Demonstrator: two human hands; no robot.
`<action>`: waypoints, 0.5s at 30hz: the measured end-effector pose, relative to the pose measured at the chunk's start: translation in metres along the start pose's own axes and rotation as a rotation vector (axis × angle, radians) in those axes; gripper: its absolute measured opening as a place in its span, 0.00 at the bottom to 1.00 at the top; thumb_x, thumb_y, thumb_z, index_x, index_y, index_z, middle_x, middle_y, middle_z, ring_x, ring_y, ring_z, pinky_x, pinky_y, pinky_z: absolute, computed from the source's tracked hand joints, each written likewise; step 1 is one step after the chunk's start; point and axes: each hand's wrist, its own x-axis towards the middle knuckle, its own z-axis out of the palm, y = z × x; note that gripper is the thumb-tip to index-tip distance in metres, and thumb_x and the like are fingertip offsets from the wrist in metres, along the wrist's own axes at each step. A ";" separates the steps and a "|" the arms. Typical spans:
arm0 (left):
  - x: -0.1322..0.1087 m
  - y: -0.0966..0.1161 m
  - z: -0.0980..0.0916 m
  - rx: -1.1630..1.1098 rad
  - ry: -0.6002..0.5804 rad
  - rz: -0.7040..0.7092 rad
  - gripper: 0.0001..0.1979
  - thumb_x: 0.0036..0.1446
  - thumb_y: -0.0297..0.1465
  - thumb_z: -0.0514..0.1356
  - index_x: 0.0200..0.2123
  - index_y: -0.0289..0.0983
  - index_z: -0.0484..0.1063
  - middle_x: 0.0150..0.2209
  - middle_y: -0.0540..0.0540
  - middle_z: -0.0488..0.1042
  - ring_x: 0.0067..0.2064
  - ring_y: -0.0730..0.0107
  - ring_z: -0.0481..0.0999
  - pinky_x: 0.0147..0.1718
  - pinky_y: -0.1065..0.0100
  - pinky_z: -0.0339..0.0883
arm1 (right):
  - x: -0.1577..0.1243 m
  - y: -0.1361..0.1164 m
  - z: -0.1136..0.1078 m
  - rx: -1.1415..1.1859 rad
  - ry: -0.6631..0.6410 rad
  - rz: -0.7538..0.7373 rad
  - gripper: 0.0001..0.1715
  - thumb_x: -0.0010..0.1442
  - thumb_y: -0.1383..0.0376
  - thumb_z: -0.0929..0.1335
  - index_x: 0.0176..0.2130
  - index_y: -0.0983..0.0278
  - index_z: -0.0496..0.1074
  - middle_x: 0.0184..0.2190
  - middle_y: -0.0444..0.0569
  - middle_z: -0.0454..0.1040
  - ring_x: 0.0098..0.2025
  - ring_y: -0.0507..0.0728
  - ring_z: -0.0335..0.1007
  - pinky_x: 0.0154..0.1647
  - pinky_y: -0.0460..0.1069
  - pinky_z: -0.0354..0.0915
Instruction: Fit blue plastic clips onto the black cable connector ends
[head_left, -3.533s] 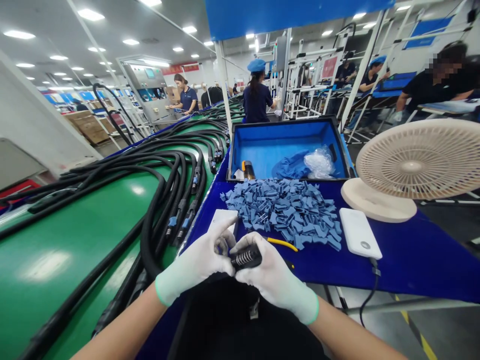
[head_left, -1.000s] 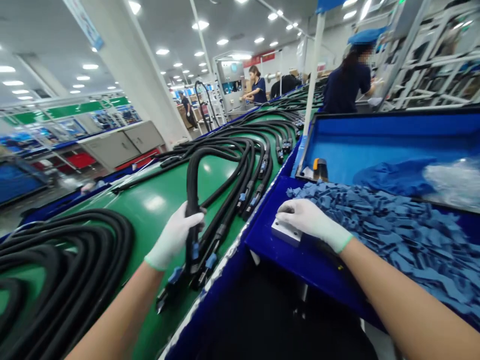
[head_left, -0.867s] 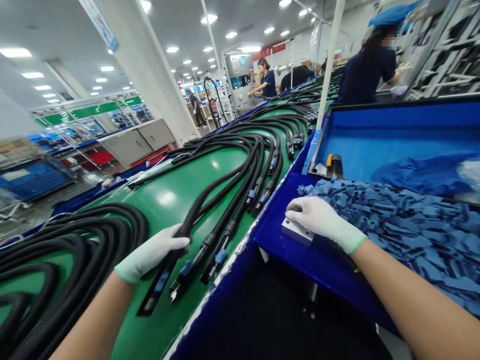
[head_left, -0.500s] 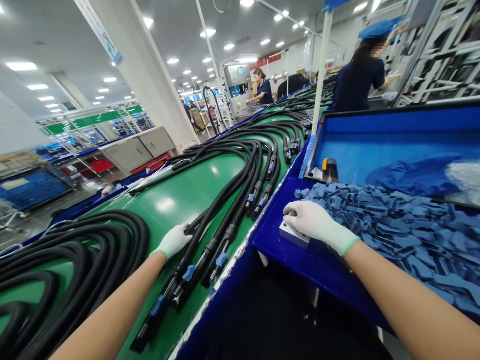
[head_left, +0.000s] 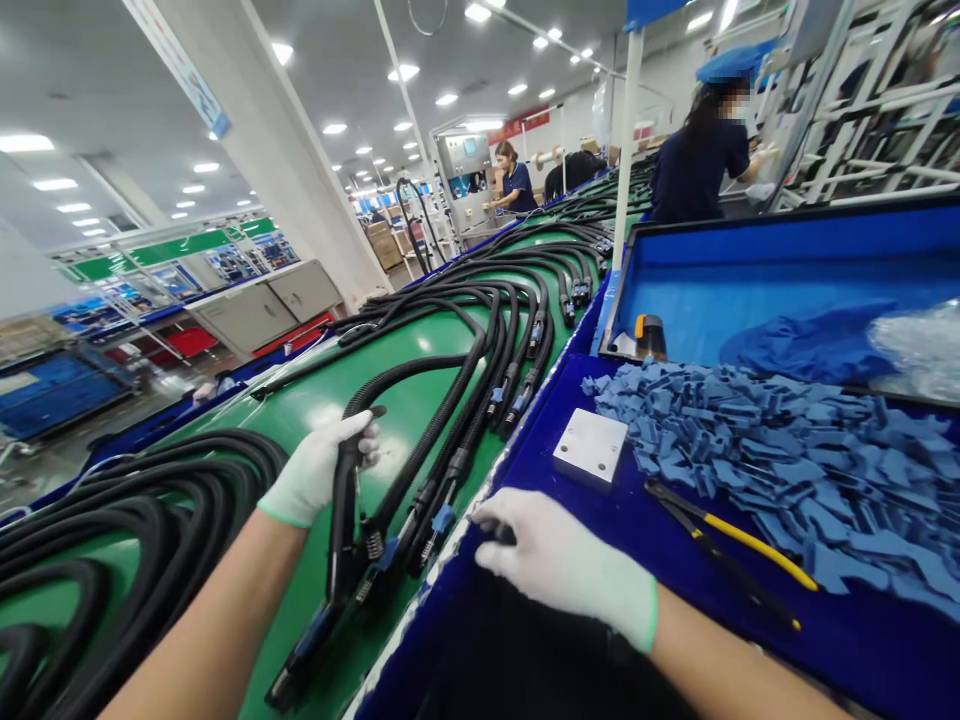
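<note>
My left hand (head_left: 322,468), in a white glove, is wrapped round the end piece of a black corrugated hose (head_left: 405,370) and lifts it off the green surface (head_left: 322,400). Over the blue ledge edge is my gloved right hand (head_left: 532,550), its fingers curled; a small dark thing shows between thumb and fingers, too hidden to name. A metal block (head_left: 591,446) with holes sits on the blue ledge beyond this hand. Pliers with yellow and black handles (head_left: 739,545) lie to its right, beside a pile of blue plastic pieces (head_left: 757,440).
More black hoses (head_left: 202,490) lie coiled at the left, others run to the back. A blue tray (head_left: 787,260) with cloth and plastic film stands at the right. A white pole (head_left: 627,150) rises beside it. Two people (head_left: 694,165) are farther back.
My left hand has moved left and raised one hose end, which now bends in an arc. My right hand has left the metal block and come down and left; the pliers now show.
</note>
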 end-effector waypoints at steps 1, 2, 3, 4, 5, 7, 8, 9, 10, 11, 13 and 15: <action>-0.009 -0.003 0.015 -0.098 -0.053 0.003 0.16 0.58 0.35 0.65 0.46 0.30 0.74 0.31 0.48 0.67 0.26 0.77 0.64 0.28 0.71 0.68 | -0.001 -0.001 0.012 0.144 -0.039 0.040 0.26 0.57 0.60 0.75 0.54 0.60 0.76 0.45 0.50 0.78 0.43 0.58 0.74 0.46 0.52 0.68; -0.017 -0.007 0.031 -0.218 -0.108 0.014 0.15 0.61 0.34 0.62 0.48 0.31 0.73 0.31 0.50 0.65 0.26 0.79 0.63 0.28 0.73 0.68 | -0.002 -0.002 0.023 0.318 -0.086 0.086 0.34 0.53 0.60 0.77 0.58 0.59 0.73 0.47 0.50 0.77 0.42 0.57 0.73 0.44 0.51 0.69; -0.026 -0.011 0.047 -0.436 -0.175 0.031 0.14 0.63 0.31 0.60 0.50 0.32 0.72 0.31 0.51 0.63 0.26 0.80 0.63 0.29 0.75 0.68 | -0.004 -0.002 0.033 0.505 -0.141 0.127 0.40 0.49 0.62 0.79 0.59 0.60 0.71 0.47 0.50 0.76 0.40 0.55 0.73 0.41 0.50 0.69; -0.033 -0.015 0.063 -0.650 -0.232 0.056 0.13 0.64 0.28 0.59 0.51 0.33 0.72 0.30 0.52 0.62 0.26 0.81 0.64 0.30 0.76 0.68 | -0.006 -0.002 0.042 0.687 -0.183 0.158 0.42 0.46 0.64 0.79 0.59 0.61 0.70 0.45 0.49 0.76 0.38 0.54 0.73 0.38 0.49 0.69; -0.040 -0.019 0.078 -0.814 -0.276 0.083 0.13 0.65 0.26 0.58 0.51 0.34 0.72 0.30 0.53 0.62 0.26 0.82 0.64 0.31 0.77 0.68 | -0.008 -0.002 0.048 0.845 -0.198 0.177 0.41 0.44 0.66 0.79 0.56 0.62 0.71 0.42 0.47 0.75 0.35 0.53 0.72 0.36 0.48 0.68; -0.051 -0.024 0.100 -0.943 -0.312 0.108 0.13 0.64 0.25 0.58 0.51 0.38 0.72 0.30 0.53 0.63 0.28 0.81 0.66 0.36 0.76 0.70 | -0.017 0.000 0.052 1.038 -0.132 0.201 0.31 0.45 0.69 0.77 0.49 0.64 0.72 0.33 0.43 0.74 0.29 0.52 0.71 0.32 0.48 0.68; -0.054 -0.025 0.108 -0.873 -0.309 0.095 0.13 0.63 0.27 0.59 0.51 0.38 0.73 0.31 0.52 0.66 0.30 0.79 0.69 0.39 0.73 0.72 | -0.023 0.001 0.049 1.061 -0.065 0.215 0.26 0.46 0.70 0.75 0.46 0.65 0.73 0.29 0.41 0.72 0.27 0.52 0.70 0.31 0.48 0.68; -0.057 -0.026 0.112 -0.702 -0.278 0.080 0.13 0.63 0.31 0.61 0.50 0.39 0.73 0.33 0.50 0.69 0.33 0.75 0.72 0.42 0.69 0.74 | -0.031 0.004 0.043 1.045 0.008 0.235 0.23 0.46 0.71 0.74 0.44 0.65 0.73 0.26 0.40 0.71 0.25 0.52 0.69 0.30 0.47 0.67; -0.059 -0.026 0.114 -0.468 -0.222 0.066 0.14 0.61 0.36 0.62 0.49 0.38 0.74 0.35 0.48 0.72 0.37 0.69 0.75 0.45 0.64 0.75 | -0.039 0.007 0.034 0.997 0.074 0.254 0.21 0.46 0.72 0.73 0.43 0.66 0.74 0.25 0.40 0.70 0.24 0.51 0.68 0.28 0.46 0.65; -0.061 -0.027 0.115 -0.214 -0.159 0.052 0.18 0.59 0.41 0.63 0.49 0.37 0.75 0.39 0.44 0.75 0.43 0.60 0.77 0.48 0.57 0.75 | -0.048 0.010 0.023 0.924 0.127 0.272 0.20 0.45 0.73 0.73 0.42 0.66 0.75 0.24 0.40 0.70 0.24 0.50 0.66 0.28 0.45 0.63; -0.065 -0.029 0.113 0.224 0.040 0.111 0.24 0.54 0.47 0.66 0.48 0.37 0.77 0.46 0.41 0.77 0.52 0.43 0.75 0.55 0.46 0.70 | -0.068 0.015 -0.001 0.753 0.196 0.306 0.22 0.43 0.74 0.74 0.42 0.65 0.78 0.26 0.39 0.71 0.26 0.49 0.64 0.27 0.44 0.60; -0.071 -0.036 0.115 0.495 0.192 0.309 0.25 0.49 0.45 0.70 0.50 0.45 0.77 0.53 0.44 0.76 0.59 0.40 0.72 0.63 0.43 0.60 | -0.087 0.015 -0.025 0.606 0.215 0.336 0.26 0.42 0.73 0.77 0.44 0.63 0.79 0.30 0.39 0.73 0.28 0.49 0.64 0.29 0.43 0.61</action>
